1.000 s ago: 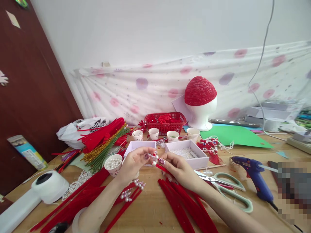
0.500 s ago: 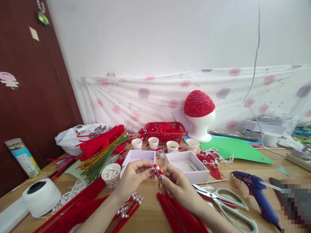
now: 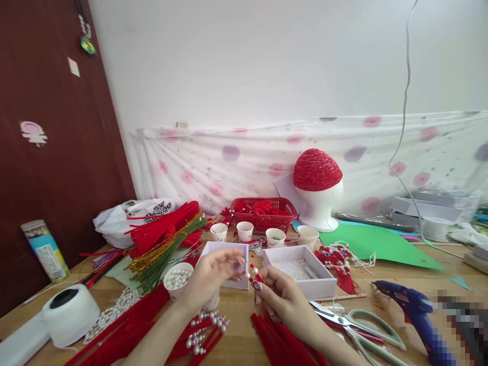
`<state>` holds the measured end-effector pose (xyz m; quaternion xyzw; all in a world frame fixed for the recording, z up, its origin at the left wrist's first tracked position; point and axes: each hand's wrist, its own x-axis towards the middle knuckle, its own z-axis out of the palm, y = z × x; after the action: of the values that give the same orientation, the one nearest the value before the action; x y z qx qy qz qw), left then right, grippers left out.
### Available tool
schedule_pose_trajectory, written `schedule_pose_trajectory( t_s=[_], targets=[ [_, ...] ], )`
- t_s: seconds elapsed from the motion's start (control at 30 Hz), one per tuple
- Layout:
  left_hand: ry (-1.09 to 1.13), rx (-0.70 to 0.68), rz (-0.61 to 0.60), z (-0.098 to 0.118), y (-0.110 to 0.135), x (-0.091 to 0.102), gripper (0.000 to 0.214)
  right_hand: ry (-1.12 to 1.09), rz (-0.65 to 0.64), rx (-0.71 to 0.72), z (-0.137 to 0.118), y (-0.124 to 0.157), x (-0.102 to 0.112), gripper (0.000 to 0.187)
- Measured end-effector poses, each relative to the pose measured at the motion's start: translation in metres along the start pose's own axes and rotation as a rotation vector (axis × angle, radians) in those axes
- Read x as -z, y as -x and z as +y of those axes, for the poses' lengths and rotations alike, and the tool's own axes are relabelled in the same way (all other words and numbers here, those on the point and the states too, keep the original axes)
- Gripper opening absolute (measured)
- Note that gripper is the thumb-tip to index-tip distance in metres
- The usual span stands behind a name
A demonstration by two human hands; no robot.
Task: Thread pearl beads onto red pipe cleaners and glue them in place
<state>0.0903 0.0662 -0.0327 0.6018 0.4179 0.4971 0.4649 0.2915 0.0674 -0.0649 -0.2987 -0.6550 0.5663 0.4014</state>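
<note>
My right hand (image 3: 280,294) pinches a folded piece of red pipe cleaner (image 3: 258,276) between thumb and fingers. White pearl beads (image 3: 255,271) sit near its two upright ends. Just left of the beads, my left hand (image 3: 219,274) has its fingers loosely curled and apart, slightly blurred, with nothing visible in them. Below the right hand lie red pipe cleaners (image 3: 276,338). Beneath the left forearm are stems tipped with pearl clusters (image 3: 196,349). Behind the hands stand a white box of small beads (image 3: 324,283) and another white box (image 3: 244,281), partly hidden by the left hand.
A paper cup of pearls (image 3: 178,278) stands left. Scissors (image 3: 345,321) and a blue glue gun (image 3: 406,300) lie right. Behind are several paper cups (image 3: 244,233), a red basket (image 3: 267,223), a foam head with a red cap (image 3: 318,170) and green sheets (image 3: 369,244).
My left hand has come off the bead and pipe cleaner and drawn slightly left. The right hand keeps its pinch, and the beaded ends now show. The view has shifted slightly.
</note>
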Motion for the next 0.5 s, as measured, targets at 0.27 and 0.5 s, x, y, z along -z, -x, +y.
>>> schedule_pose_trajectory(
  t_s=[0.27, 0.5],
  targets=[
    [-0.933, 0.061, -0.153, 0.021, -0.014, 0.057, 0.018, -0.058, -0.007, -0.033, 0.004, -0.003, 0.003, 0.051],
    [-1.183, 0.201, -0.352, -0.001, -0.025, 0.03, 0.02, -0.001, -0.031, -0.035, 0.004, -0.002, 0.0, 0.049]
  ],
)
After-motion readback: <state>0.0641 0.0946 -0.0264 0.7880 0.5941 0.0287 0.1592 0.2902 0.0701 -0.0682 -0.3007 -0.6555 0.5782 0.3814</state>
